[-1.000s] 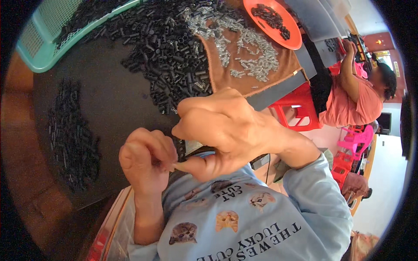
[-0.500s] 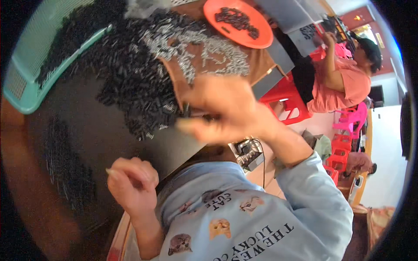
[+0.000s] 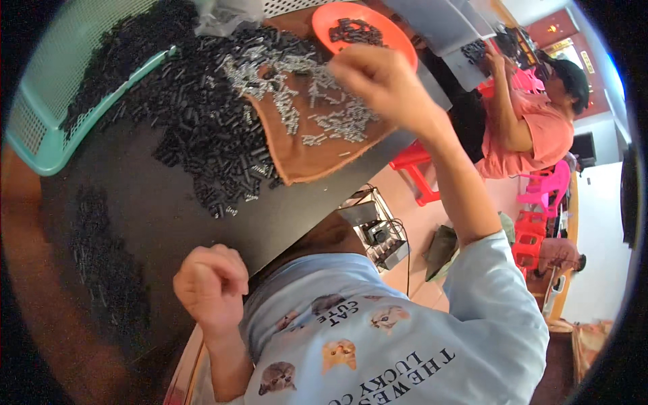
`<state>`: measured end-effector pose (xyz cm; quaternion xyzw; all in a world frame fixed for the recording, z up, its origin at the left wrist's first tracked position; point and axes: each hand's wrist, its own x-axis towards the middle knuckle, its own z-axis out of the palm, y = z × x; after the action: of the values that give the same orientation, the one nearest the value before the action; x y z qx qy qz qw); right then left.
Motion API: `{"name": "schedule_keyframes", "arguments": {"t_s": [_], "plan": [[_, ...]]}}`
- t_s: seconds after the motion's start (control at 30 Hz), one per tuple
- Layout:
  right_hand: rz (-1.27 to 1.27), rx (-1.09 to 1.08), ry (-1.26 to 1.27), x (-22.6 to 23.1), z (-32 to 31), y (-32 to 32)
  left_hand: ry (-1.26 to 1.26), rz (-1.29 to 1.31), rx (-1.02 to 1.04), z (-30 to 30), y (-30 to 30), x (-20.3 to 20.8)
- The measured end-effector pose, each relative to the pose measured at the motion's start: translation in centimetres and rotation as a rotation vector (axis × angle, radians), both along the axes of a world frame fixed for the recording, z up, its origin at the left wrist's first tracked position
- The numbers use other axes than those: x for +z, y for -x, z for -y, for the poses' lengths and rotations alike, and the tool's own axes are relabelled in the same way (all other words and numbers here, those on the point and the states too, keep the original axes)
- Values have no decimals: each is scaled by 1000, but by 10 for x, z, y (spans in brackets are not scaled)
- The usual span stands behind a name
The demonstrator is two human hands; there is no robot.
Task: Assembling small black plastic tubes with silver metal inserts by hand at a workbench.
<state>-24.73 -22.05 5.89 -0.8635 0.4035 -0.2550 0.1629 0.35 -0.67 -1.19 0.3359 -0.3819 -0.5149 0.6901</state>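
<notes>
Right hand [image 3: 383,82] hovers near springs [image 3: 345,124], long axes pointing variously.

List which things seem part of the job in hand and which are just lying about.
Seemingly part of the job:
black pieces, heaped on the table and in the green basket
metal springs, many on the brown cloth
orange plate with dark pieces, near the right hand

Probably just lying about:
red stool beside the table
pink chair in the background

The blurred right hand [image 3: 379,82] hovers near the orange plate [image 3: 395,42].
</notes>
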Motion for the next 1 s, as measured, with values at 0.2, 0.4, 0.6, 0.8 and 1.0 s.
{"name": "schedule_keyframes", "arguments": {"t_s": [0.2, 0.4, 0.6, 0.8, 1.0], "plan": [[8, 485, 87, -7, -35, -93, -24, 110, -60, -3, -5, 3], [-48, 588, 183, -9, -19, -156, -68, 163, -44, -4, -6, 6], [-257, 604, 217, -19, -8, -197, -77, 243, -89, -3, -10, 10], [-331, 692, 175, -12, -17, -194, -89, 253, -117, -2, -13, 12], [-200, 662, 147, -15, -12, -172, -68, 279, -168, 0, -14, 13]]}}
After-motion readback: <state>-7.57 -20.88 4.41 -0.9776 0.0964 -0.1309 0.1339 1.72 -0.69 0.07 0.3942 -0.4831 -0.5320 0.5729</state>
